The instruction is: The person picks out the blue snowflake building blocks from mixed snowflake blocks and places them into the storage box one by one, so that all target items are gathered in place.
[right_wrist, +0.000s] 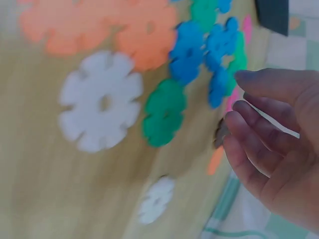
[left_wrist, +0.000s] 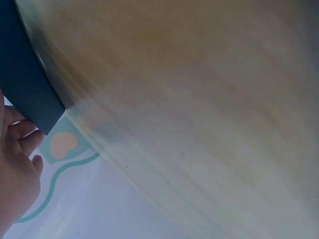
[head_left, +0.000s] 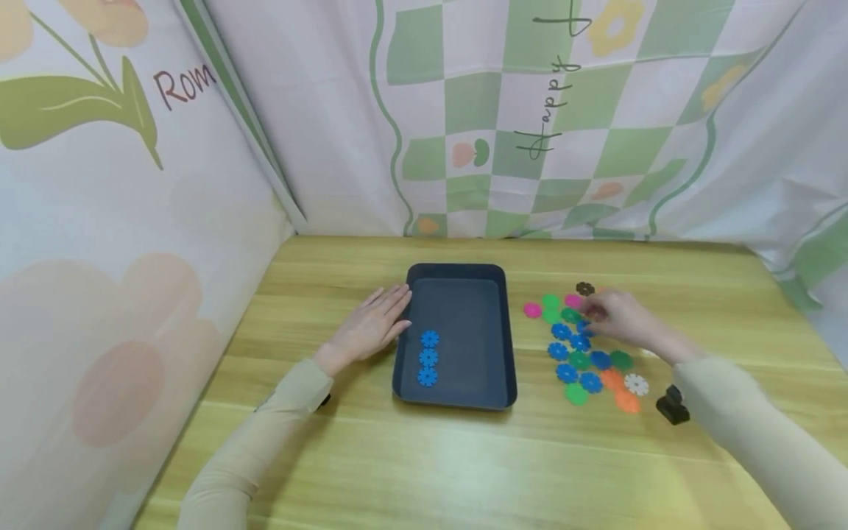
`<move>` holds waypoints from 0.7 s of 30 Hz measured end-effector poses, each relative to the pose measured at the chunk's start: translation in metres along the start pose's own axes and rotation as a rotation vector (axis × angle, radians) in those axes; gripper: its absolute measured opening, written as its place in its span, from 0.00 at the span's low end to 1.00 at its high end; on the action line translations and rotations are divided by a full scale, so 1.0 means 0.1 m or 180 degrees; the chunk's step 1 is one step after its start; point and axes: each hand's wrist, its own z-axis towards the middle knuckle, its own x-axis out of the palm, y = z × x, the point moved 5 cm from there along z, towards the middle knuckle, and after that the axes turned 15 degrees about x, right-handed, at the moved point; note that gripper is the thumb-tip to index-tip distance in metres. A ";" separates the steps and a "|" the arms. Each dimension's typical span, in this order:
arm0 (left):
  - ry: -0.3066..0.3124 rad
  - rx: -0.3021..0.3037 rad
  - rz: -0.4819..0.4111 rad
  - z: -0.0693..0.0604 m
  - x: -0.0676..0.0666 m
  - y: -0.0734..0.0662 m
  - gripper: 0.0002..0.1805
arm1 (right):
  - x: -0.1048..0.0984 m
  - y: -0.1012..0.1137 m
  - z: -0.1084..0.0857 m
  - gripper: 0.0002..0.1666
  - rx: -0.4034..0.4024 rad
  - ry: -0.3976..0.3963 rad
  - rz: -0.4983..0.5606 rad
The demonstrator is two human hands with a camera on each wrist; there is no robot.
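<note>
A dark tray point(head_left: 470, 331) sits on the wooden table point(head_left: 450, 471). Inside the tray, by its left wall and in the near half, three blue flower-shaped pieces point(head_left: 432, 358) lie in a straight line. The person's left hand point(head_left: 371, 324) is at the tray's left edge, with its fingers mostly straight and touching the side.

To the right of the tray lies a loose bunch of flat, round pieces. Pink pieces point(head_left: 533, 311) and light green pieces point(head_left: 551, 301) are nearest its far right corner. More blue pieces point(head_left: 591, 383) lie in the middle of the bunch, with orange pieces point(head_left: 627, 400) and a white piece point(head_left: 637, 384) farther right from the tray. The right hand point(head_left: 616, 316) is over the bunch, right of the tray. Its fingers are bent, with a gap between thumb and fingers. I can't tell if its tips touch a piece. Behind the tray hangs a green-and-white checked cloth point(head_left: 467, 103).
</note>
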 end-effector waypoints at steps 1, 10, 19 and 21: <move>-0.0007 -0.0001 -0.0001 0.00 0.00 0.00 0.33 | 0.02 -0.03 -0.01 0.17 0.0013 0.0018 -0.0026; 0.0004 -0.0018 -0.0044 -0.01 0.00 -0.01 0.33 | 0.08 -0.17 0.00 0.16 0.0002 0.0017 -0.0047; -0.0054 0.0005 -0.0070 0.00 -0.01 -0.01 0.33 | 0.08 -0.19 0.01 0.16 0.0020 0.0168 0.0083; -0.0044 0.0000 -0.0059 -0.01 -0.01 -0.01 0.33 | 0.09 -0.19 0.00 0.16 0.0048 0.0191 0.0121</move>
